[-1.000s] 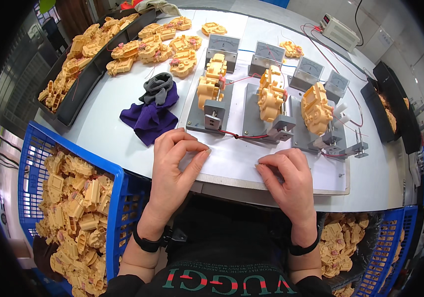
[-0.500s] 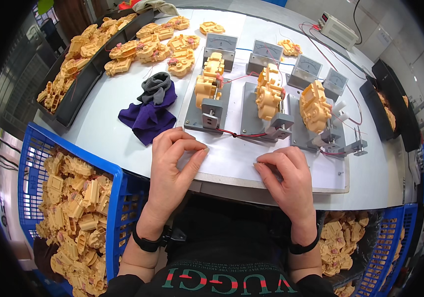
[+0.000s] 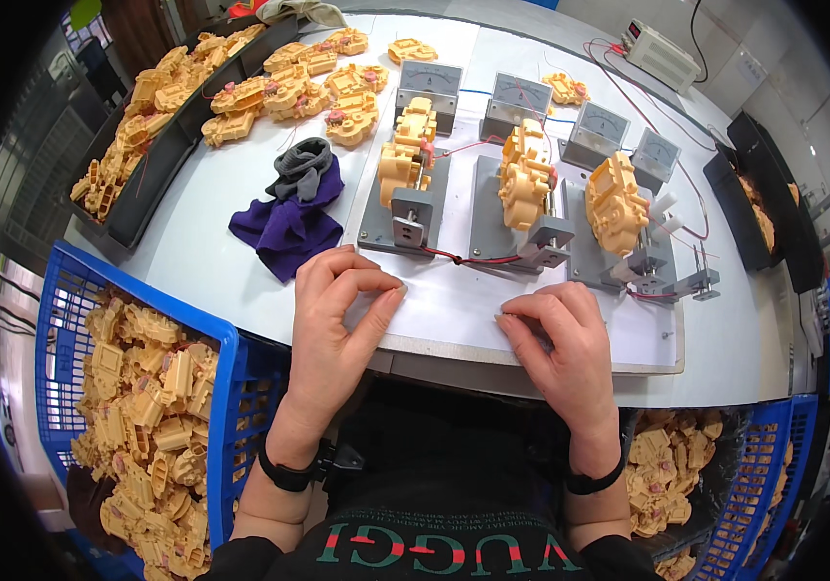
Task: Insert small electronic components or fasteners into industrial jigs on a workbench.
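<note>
At the front edge of the white board [image 3: 454, 315], my left hand [image 3: 336, 315] rests with loosely bent fingers, a gap showing between thumb and index finger and nothing held. My right hand [image 3: 562, 339] rests the same way farther right, also holding nothing. Beyond them stand three grey test fixtures, each bearing a yellow plastic gear housing: the left housing [image 3: 403, 160], the middle housing [image 3: 525, 179] and the right housing [image 3: 616, 205]. Red and black wires [image 3: 478, 262] run between fixtures. Behind them stand analog panel meters [image 3: 429, 81].
A purple and grey cloth [image 3: 291, 218] lies beyond my left hand. More housings [image 3: 299, 94] lie at the back left, beside a filled black tray [image 3: 187, 121]. Blue crates [image 3: 226, 387] of housings flank me. A power supply [image 3: 662, 53] stands at the back right.
</note>
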Action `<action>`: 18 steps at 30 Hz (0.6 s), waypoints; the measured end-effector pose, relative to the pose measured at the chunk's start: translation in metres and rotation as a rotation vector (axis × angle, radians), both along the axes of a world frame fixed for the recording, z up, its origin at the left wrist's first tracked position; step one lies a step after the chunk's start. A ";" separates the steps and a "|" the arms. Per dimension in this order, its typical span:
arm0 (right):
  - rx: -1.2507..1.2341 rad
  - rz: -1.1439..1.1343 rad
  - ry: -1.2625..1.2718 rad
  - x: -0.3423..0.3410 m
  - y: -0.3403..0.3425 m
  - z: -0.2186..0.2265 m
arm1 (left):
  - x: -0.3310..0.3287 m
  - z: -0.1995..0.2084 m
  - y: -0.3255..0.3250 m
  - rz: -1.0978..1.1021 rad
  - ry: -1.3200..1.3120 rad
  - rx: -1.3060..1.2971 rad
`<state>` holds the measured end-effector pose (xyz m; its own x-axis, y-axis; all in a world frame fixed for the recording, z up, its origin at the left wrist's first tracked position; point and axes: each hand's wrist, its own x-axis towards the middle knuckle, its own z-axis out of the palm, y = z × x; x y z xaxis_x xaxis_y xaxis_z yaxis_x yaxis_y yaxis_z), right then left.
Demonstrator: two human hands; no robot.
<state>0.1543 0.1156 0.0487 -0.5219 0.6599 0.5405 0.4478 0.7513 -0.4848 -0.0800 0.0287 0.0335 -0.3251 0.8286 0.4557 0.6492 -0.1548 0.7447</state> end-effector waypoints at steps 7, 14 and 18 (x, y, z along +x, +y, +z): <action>-0.009 -0.005 0.003 0.000 0.000 -0.001 | -0.001 0.002 -0.002 -0.005 0.021 -0.034; -0.008 -0.005 0.008 -0.001 0.000 -0.001 | 0.000 0.002 -0.001 -0.004 0.012 -0.032; -0.004 -0.010 0.003 0.000 0.000 0.001 | 0.000 0.003 -0.001 -0.003 0.011 -0.029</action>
<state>0.1540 0.1154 0.0496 -0.5136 0.6675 0.5390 0.4542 0.7445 -0.4893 -0.0799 0.0279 0.0365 -0.3173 0.8427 0.4350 0.6570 -0.1355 0.7416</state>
